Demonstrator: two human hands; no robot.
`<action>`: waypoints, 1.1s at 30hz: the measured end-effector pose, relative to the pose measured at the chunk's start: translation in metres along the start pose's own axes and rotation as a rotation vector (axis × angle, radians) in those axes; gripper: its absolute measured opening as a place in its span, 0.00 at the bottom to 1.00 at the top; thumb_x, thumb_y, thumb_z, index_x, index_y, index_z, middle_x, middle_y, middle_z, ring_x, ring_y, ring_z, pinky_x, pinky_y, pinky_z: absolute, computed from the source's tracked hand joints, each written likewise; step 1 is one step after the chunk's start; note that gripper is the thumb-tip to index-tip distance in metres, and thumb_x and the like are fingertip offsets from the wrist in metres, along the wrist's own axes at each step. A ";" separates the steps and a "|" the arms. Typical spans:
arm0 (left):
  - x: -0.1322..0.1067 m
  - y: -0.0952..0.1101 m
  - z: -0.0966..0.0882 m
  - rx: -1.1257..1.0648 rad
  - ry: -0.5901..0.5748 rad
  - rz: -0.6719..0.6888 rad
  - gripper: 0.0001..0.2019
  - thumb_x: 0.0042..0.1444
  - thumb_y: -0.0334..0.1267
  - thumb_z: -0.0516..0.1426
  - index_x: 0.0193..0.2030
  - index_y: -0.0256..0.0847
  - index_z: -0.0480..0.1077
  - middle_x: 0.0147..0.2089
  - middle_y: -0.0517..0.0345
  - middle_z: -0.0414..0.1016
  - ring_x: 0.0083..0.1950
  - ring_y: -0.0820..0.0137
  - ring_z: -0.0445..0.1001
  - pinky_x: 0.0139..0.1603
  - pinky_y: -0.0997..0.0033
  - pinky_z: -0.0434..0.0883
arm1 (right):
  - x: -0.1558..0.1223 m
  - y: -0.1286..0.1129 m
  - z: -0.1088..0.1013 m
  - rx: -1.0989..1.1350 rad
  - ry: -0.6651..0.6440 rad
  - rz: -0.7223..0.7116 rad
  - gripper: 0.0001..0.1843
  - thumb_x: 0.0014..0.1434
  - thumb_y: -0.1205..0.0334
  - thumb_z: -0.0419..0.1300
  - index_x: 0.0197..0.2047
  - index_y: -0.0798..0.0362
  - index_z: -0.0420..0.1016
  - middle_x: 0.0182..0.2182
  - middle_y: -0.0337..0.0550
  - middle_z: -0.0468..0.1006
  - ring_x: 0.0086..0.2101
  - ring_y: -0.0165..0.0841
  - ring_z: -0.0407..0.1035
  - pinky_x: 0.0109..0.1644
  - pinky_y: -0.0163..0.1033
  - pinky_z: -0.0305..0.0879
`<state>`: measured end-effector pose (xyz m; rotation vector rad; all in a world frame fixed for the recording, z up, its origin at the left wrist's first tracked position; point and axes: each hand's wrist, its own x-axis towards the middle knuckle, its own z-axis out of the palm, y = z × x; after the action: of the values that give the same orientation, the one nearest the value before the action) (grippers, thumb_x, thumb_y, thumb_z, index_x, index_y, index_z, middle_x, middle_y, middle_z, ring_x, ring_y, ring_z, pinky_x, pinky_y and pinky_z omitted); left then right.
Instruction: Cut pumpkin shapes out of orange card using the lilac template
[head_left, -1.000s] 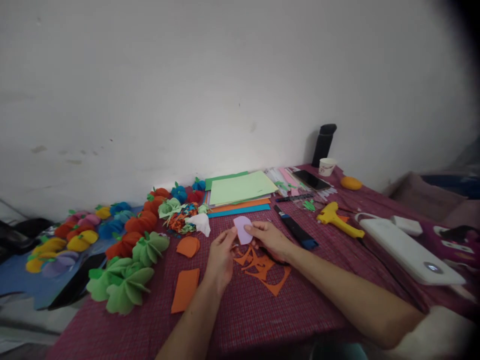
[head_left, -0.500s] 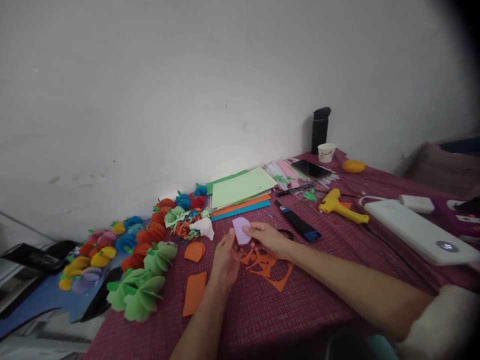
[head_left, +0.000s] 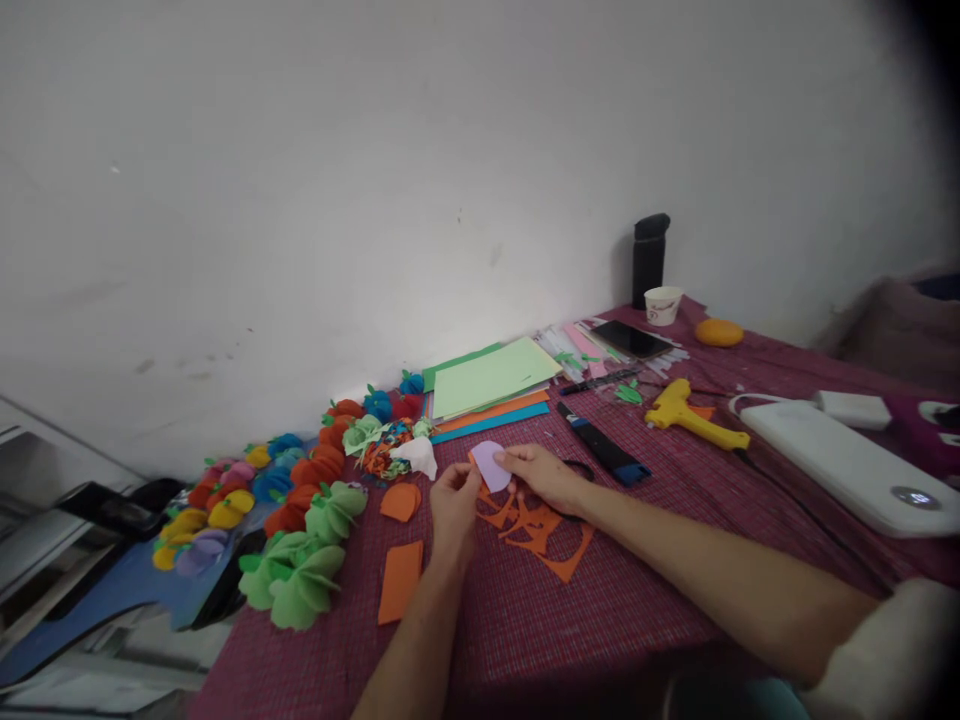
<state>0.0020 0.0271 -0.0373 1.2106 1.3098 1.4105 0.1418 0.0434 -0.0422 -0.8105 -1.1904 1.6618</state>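
A light purple paper piece (head_left: 490,466) with a rounded top is pinched between the thumb and fingers of my right hand (head_left: 546,477). An orange paper edge shows at its left, where my left hand (head_left: 454,503) is closed with thumb and fingertips together. How far the orange piece extends behind the purple one is hidden. Cut orange paper scraps (head_left: 541,535) lie just below my hands. The dark handles of what look like scissors (head_left: 579,468) are partly covered by my right hand. Rounded orange pieces (head_left: 400,502) and an orange rectangle (head_left: 400,582) lie left of my left hand.
Paper pumpkins and flower-like shapes (head_left: 315,470) crowd the left, beside shredded scraps (head_left: 382,452). Coloured sheets (head_left: 495,378) are stacked behind my hands. A black-and-blue cutter (head_left: 604,445), yellow glue gun (head_left: 694,417), white power bank (head_left: 840,465), phone (head_left: 631,340), cup (head_left: 663,305) and bottle (head_left: 649,262) stretch rightward.
The view has shifted slightly, moving everything a little right. The purple piece has tilted, and my left fingers have slid down toward its lower left edge.
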 end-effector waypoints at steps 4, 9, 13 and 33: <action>0.003 0.005 -0.003 0.174 0.127 0.136 0.03 0.41 0.35 0.57 0.22 0.40 0.66 0.20 0.65 0.65 0.23 0.76 0.62 0.25 0.79 0.59 | 0.001 0.000 0.001 0.012 0.011 0.018 0.15 0.50 0.51 0.60 0.26 0.57 0.69 0.17 0.33 0.69 0.15 0.21 0.61 0.17 0.25 0.58; 0.017 0.031 -0.035 0.213 0.189 0.184 0.06 0.40 0.39 0.58 0.25 0.39 0.69 0.23 0.63 0.68 0.26 0.75 0.64 0.29 0.78 0.61 | 0.004 -0.007 -0.006 0.018 0.116 0.003 0.11 0.51 0.57 0.60 0.27 0.56 0.67 0.14 0.32 0.67 0.14 0.20 0.59 0.16 0.23 0.56; 0.030 0.047 -0.087 0.365 0.290 0.039 0.11 0.39 0.43 0.59 0.25 0.37 0.71 0.20 0.62 0.69 0.23 0.75 0.64 0.24 0.77 0.59 | 0.007 -0.012 -0.013 0.012 0.160 -0.007 0.09 0.51 0.59 0.60 0.26 0.56 0.67 0.12 0.31 0.65 0.13 0.19 0.57 0.15 0.23 0.54; 0.032 0.000 -0.142 0.765 0.296 -0.205 0.14 0.44 0.46 0.55 0.18 0.38 0.69 0.17 0.51 0.70 0.15 0.71 0.58 0.20 0.71 0.55 | 0.003 -0.007 -0.007 -0.041 0.037 0.091 0.08 0.53 0.63 0.58 0.24 0.57 0.69 0.13 0.34 0.68 0.13 0.21 0.59 0.14 0.24 0.55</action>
<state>-0.1437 0.0327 -0.0321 1.3069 2.2371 0.9772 0.1486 0.0497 -0.0378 -0.9297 -1.1801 1.6935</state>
